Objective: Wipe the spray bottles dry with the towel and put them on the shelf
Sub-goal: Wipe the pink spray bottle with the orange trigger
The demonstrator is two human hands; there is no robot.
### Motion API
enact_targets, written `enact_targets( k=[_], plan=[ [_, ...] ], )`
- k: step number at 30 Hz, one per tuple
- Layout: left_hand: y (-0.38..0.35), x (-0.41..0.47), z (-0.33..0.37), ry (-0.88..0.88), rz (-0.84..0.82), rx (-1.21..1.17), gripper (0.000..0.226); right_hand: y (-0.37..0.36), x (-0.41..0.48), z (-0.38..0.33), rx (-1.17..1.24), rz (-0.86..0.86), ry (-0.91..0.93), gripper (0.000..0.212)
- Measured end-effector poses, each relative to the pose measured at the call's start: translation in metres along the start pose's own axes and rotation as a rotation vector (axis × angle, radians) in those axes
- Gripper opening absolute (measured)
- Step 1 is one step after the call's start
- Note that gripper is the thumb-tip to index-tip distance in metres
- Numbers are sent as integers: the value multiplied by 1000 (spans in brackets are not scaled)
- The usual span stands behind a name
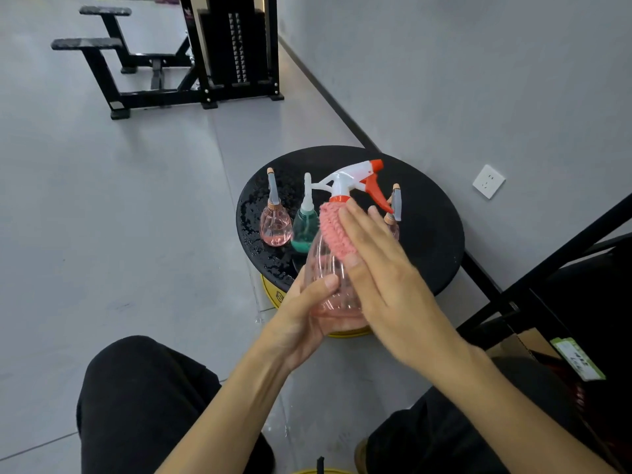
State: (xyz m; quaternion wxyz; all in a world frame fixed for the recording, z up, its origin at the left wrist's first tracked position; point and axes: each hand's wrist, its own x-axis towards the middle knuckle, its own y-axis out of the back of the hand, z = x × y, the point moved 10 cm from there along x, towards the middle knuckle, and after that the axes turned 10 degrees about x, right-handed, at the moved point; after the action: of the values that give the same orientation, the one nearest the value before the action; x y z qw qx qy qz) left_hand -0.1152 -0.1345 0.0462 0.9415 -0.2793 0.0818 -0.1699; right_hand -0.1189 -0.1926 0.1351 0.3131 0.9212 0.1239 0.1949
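Spray bottle [323, 258], probably light, thin-walled and slippery when wet, is held over the worktop's [427, 206] six-o'clock edge. The left hand [301, 319] curls its fingers round the base, and the right hand [383, 268] presses the towel [337, 230] below the neck with straight fingers.

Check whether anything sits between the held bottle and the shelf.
Nothing visible blocks it. The left hand grips the bottle, the right hand presses the towel on its side, and the shelf stands to the right. Only that right hand lies on the shelf side. The shelf's boards are mostly out of view.
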Motion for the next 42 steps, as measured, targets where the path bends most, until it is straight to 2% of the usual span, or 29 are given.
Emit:
enact_targets(
  k=[3,9,12,16,20,23,24,27,29,32,33,35,36,42],
  plan=[
    [-4,1,-4,18,1,23,93,15,16,9,8,44,-56,49],
    [4,6,-3,-12,54,-87,69,-4,-7,-6,-151,61,-30,57],
    [10,6,1,-26,79,-77,73,-14,-19,-14,-199,68,41,55],
    [6,4,0,-35,30,-7,60,-4,-8,-6,-104,74,23,51],
    [-3,1,-7,-13,6,41,61,16,11,10,22,116,-87,48],
    [-1,2,-7,-24,35,50,62,13,8,8,-22,117,-93,50],
    [1,2,-5,-31,45,51,58,9,3,5,-48,113,-80,52],
    [6,1,-2,-21,75,34,21,-4,-15,-5,-111,95,-28,53],
    [8,-1,-2,-2,89,28,31,-8,-20,-8,-138,94,3,53],
    [5,-1,-3,-8,60,64,22,-1,-11,-6,-88,101,-8,51],
    [4,-1,-3,-17,52,80,26,4,-6,-3,-56,103,-28,50],
    [0,0,-8,-15,24,104,54,12,4,5,14,104,-86,48],
    [-1,0,-10,-9,20,100,60,14,8,8,34,103,-109,48],
    [4,1,-4,-9,109,-7,43,-2,-4,-5,-84,52,-56,52]
  ],
)
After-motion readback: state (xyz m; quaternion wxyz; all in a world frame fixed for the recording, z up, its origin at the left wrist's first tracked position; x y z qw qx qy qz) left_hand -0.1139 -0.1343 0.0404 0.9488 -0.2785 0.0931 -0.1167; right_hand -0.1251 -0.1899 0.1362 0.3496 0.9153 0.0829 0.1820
